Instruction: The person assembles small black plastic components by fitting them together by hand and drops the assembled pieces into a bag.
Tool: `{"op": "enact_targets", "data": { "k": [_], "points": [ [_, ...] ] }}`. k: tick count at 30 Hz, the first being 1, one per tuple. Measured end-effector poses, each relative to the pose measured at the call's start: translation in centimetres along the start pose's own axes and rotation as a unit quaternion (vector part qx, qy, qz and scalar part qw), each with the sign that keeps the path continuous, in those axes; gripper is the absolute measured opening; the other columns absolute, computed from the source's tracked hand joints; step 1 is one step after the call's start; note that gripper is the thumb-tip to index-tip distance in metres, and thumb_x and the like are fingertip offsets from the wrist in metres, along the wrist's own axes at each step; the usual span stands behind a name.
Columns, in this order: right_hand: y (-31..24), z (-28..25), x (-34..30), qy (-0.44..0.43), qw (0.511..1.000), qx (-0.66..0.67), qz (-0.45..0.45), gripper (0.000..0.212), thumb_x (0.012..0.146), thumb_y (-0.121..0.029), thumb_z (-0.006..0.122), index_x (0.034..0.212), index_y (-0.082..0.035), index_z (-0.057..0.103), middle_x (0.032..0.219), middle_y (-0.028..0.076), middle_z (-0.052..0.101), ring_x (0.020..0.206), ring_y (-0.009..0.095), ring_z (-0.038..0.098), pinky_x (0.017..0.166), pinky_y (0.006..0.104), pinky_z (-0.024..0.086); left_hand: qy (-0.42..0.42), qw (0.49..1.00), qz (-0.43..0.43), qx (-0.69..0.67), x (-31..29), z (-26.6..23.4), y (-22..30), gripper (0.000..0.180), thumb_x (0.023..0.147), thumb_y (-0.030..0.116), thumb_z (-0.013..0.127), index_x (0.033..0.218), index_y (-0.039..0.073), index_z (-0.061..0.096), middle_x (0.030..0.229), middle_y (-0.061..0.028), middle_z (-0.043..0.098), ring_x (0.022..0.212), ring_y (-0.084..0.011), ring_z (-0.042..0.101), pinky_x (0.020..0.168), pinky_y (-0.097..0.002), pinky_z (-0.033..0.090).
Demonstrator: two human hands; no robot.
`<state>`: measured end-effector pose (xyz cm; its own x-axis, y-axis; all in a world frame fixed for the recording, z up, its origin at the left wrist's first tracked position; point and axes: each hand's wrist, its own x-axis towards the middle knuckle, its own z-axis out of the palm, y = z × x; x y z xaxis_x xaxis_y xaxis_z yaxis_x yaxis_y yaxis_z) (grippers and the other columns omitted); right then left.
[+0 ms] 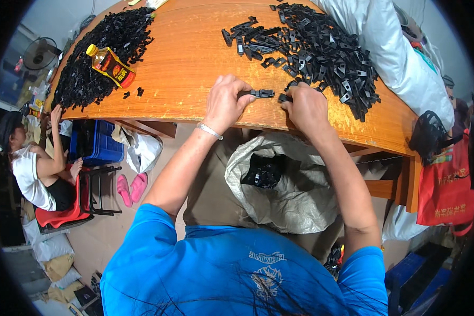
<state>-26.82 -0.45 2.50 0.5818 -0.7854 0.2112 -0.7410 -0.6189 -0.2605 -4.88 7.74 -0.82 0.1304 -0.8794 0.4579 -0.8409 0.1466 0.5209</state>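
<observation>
My left hand (224, 102) is closed on a small black plastic part (263, 94), pinched between thumb and fingers over the front edge of the table. The part points right, toward my other hand. A short gap separates it from my right hand (306, 105), whose bent fingers grip another black plastic piece (283, 98), mostly covered by the fingers. Just beyond my right hand lies a heap of similar black plastic parts (326, 58), with a looser group (253, 39) at its left. An open woven sack (300, 195) sits at my lap, with black pieces (263, 171) inside.
On the table's (189, 58) left lies a pile of small black parts (110, 37) with a yellow-capped bottle (110, 66) on it. A co-worker (39, 163) sits at the left. A white sack (384, 47) borders the right; a red bag (447, 184) hangs there. Pink slippers (131, 188) lie on the floor.
</observation>
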Motion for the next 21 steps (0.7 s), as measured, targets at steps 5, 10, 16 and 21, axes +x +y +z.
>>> {"op": "enact_targets", "data": {
  "k": [5,10,16,21],
  "points": [
    [-1.1,1.2,1.3,0.093,0.986,0.120,-0.067,0.021,0.082,-0.017,0.085,0.099,-0.007,0.081,0.098,0.013,0.070,0.086,0.037,0.072,0.078,0.0459,0.057,-0.004,1.000,0.000,-0.003,0.0,0.0,0.0,0.019,0.080,0.015,0.088,0.095,0.008,0.078,0.095,-0.0092,0.069,0.095,-0.0317,0.062,0.084,-0.0422,0.051],
    [0.2,1.4,1.9,0.051,0.986,0.119,-0.100,0.020,0.080,-0.015,0.085,0.097,-0.006,0.080,0.094,0.011,0.068,0.083,0.037,0.071,0.074,0.0465,0.056,-0.003,1.000,-0.001,-0.023,0.1,0.2,-0.1,0.020,0.079,0.015,0.088,0.094,0.007,0.078,0.095,-0.0093,0.069,0.094,-0.0318,0.062,0.083,-0.0426,0.051],
    [0.3,2.7,4.4,0.055,0.970,0.109,-0.210,0.016,0.079,-0.018,0.085,0.086,-0.005,0.078,0.089,0.012,0.066,0.082,0.037,0.070,0.073,0.0480,0.055,0.004,1.000,-0.007,-0.013,1.2,1.1,0.3,0.019,0.078,0.013,0.089,0.090,0.006,0.076,0.094,-0.0103,0.069,0.090,-0.0314,0.064,0.081,-0.0437,0.052],
    [0.7,-0.9,0.8,-0.086,0.975,0.105,-0.174,0.025,0.077,-0.025,0.088,0.091,-0.006,0.080,0.090,0.015,0.072,0.087,0.040,0.071,0.078,0.0495,0.056,-0.143,0.980,0.079,-0.110,1.7,-0.7,-1.7,0.016,0.084,0.014,0.086,0.096,0.007,0.078,0.090,-0.0096,0.071,0.093,-0.0288,0.067,0.084,-0.0386,0.053]
  ]
}}
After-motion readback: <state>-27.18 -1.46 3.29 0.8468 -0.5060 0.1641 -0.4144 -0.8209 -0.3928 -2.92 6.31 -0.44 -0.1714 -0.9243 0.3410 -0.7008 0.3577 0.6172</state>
